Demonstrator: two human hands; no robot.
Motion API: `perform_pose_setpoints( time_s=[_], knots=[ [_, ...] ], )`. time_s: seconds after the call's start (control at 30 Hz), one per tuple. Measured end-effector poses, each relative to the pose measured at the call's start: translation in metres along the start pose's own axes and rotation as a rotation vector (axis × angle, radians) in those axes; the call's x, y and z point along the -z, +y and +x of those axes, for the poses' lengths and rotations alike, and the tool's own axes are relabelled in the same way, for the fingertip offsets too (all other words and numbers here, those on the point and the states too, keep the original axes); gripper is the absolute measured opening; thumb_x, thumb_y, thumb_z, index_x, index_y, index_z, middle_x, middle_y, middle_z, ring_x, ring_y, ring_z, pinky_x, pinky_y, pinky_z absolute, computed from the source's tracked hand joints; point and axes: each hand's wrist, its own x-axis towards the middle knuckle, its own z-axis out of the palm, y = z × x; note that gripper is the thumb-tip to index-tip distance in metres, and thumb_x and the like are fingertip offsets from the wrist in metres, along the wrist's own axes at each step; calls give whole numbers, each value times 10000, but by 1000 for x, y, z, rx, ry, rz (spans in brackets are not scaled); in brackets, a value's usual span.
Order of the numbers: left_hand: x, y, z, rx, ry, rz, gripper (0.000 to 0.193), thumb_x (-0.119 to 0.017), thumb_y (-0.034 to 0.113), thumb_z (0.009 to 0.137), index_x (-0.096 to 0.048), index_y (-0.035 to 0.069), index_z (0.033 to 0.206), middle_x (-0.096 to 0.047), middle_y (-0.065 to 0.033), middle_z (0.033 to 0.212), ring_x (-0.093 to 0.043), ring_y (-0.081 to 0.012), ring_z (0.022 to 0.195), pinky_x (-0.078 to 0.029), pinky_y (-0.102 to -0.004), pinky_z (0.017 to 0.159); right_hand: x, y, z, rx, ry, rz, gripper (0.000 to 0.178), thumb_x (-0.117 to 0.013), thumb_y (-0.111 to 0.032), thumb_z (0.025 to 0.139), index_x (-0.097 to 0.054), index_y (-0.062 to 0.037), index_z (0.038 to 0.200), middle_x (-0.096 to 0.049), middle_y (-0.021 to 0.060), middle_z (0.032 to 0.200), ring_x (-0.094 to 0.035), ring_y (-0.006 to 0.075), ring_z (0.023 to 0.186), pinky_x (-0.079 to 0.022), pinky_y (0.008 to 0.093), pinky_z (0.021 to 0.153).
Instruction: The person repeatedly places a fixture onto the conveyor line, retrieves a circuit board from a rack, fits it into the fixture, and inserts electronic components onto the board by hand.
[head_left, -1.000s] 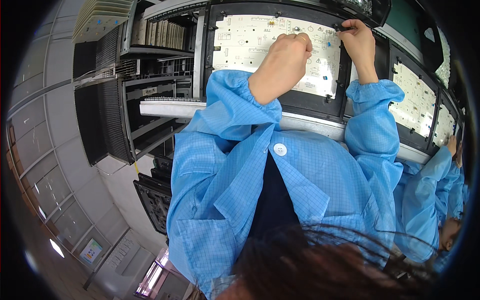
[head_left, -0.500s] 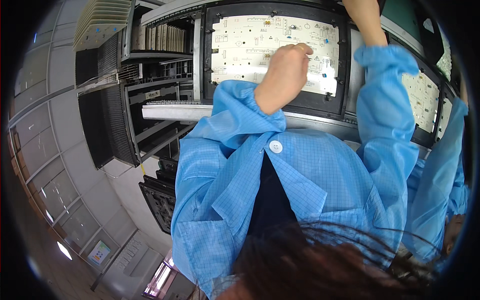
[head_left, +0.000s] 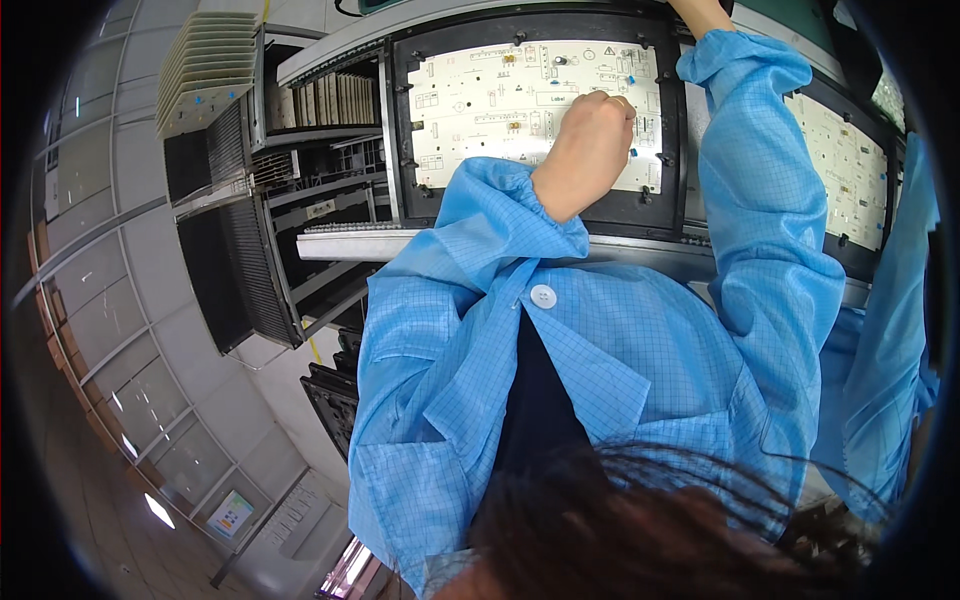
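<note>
A white circuit board [head_left: 460, 98] with printed markings and a few small yellow and blue parts lies in a black frame [head_left: 440, 208] in front of me. Over the right half of that board is my left hand [head_left: 588, 150], its fingers curled together and pointing down at the surface. The fingertips are hidden, so whatever they may hold cannot be made out. At the top edge, my right hand [head_left: 702, 14] reaches beyond the frame on the right; only the part near the wrist shows, and its fingers are cut off.
A metal rail [head_left: 350, 246] runs along the near side of the frame. To the left, black racks [head_left: 222, 262] hold upright boards [head_left: 330, 102], with more white boards [head_left: 210, 72] above. On the right lies another framed board [head_left: 845, 170], and a co-worker's blue sleeve [head_left: 890, 330] is beside me.
My left hand has shifted right across the board, with its fingers still closed. My right hand has gone farther past the top edge. The whole view has also turned slightly.
</note>
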Motion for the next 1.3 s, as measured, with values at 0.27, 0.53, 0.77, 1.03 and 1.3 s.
perform_pose_setpoints(
  time_s=[0.27,0.53,0.77,1.03,1.3],
  knots=[
    [-2,2,2,0,11,3,144,-640,29,811,-705,-58,906,-662,-239,834,-651,-373,802,-528,-411,750,1,3,-1,-13,-52,107,135,-681,-1,778,-708,55,898,-683,250,790,-704,331,735,-545,391,664],
    [-11,8,4,-83,-31,89,142,-616,-12,788,-698,-61,893,-658,-243,846,-638,-389,827,-524,-434,763,0,64,13,-308,-265,1282,100,-670,21,796,-706,57,883,-692,199,729,-691,226,650,-530,308,588],
    [2,7,-1,-92,-42,238,255,-566,-86,712,-652,-65,951,-616,-259,922,-572,-396,908,-480,-442,839,73,-26,-64,-288,-381,540,220,-662,-105,871,-690,14,1054,-697,126,828,-668,197,725,-535,323,681],
    [33,-31,-4,83,37,153,176,-654,9,748,-676,-40,915,-623,-253,907,-556,-403,918,-461,-450,827,95,-33,-162,-324,-564,198,193,-651,-63,888,-697,10,1060,-689,28,783,-612,83,682,-506,240,615],
    [21,-38,0,45,82,-5,83,-670,35,761,-677,-27,816,-649,-203,783,-594,-373,833,-463,-446,821,90,-48,-165,-330,-513,45,208,-683,-40,776,-617,-3,970,-685,73,725,-637,127,642,-493,271,615]
  ],
)
